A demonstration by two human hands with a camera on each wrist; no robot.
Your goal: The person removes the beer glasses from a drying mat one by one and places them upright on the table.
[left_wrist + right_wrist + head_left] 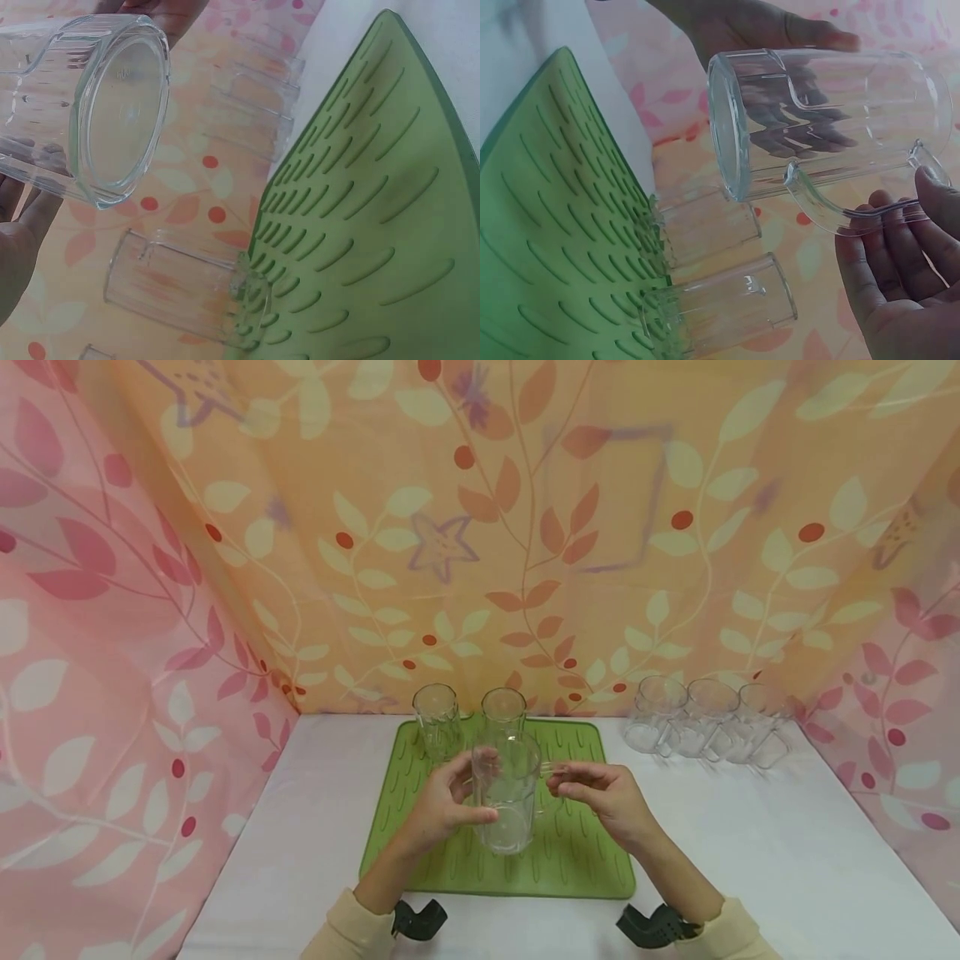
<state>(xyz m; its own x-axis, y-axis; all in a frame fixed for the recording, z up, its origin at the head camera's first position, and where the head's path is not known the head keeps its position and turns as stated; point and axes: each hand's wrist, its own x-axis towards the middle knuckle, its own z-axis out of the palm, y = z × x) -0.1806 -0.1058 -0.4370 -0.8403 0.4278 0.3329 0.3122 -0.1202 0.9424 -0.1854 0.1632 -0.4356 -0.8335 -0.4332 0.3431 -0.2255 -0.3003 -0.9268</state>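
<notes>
A clear glass mug [508, 831] is held above the green ridged mat [577, 870], its base facing down. My left hand [448, 802] grips the mug's body from the left side, thumb in front and fingers behind. On the other side, my right hand [606, 795] holds the mug's handle [832, 214] between thumb and fingers, as the right wrist view shows. Two more glasses, a left one [437, 722] and a right one [503, 706], stand at the mat's back edge; the held mug partly covers the right one.
Three glass mugs, the first [654, 718], second [699, 720] and third [750, 727], stand in a row at the back right of the white table [750, 860]. Patterned cloth [525, 527] hangs behind and at both sides.
</notes>
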